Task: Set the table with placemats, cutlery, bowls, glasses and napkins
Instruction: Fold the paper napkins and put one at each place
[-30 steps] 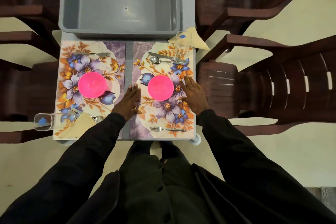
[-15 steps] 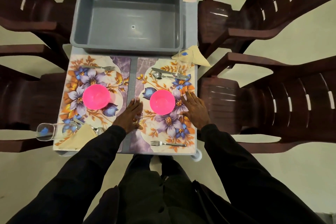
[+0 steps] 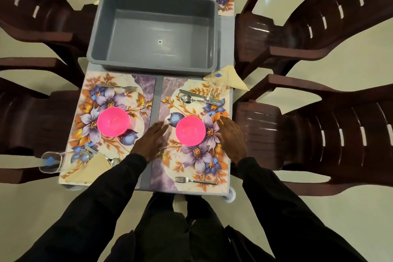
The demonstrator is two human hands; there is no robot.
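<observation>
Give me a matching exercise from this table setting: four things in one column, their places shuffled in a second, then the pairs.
1. grey tub
2. near fork
3. left hand
4. left glass

A. just left of the right pink bowl
B. near-left corner of the table
C. beyond the left placemat
D. near edge of the right placemat

Pairs: 1-C, 2-D, 3-A, 4-B
</observation>
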